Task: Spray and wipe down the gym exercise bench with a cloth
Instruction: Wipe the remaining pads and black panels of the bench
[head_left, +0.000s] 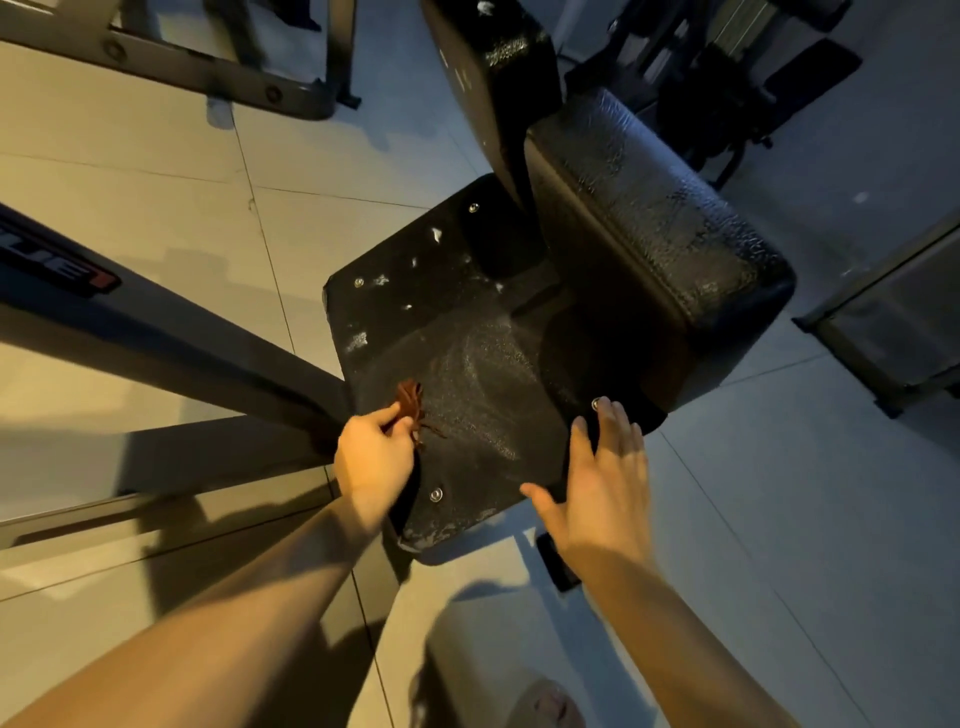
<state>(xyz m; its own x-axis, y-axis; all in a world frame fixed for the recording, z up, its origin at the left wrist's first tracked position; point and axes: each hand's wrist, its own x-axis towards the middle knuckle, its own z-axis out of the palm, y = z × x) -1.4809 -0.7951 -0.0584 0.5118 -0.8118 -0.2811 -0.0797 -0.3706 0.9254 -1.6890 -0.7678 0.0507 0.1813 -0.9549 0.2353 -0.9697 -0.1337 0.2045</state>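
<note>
The black padded bench seat (467, 364) fills the middle of the view, worn and flecked with white at its edges. A second black pad (654, 228) rises at its far right, and an upright pad (488, 78) stands behind. My left hand (371, 452) pinches a small brown crumpled thing (410, 397), perhaps a bit of cloth, against the seat's near left edge. Over the seat's near right corner my right hand (608, 478) is spread flat with straight fingers, holding nothing. No spray bottle is in view.
A grey metal frame beam (156, 332) runs in from the left to the seat. Another machine frame (208, 62) stands at the top left, dark equipment (753, 78) at the top right, and a grey frame (893, 322) at the right. The floor is pale tile.
</note>
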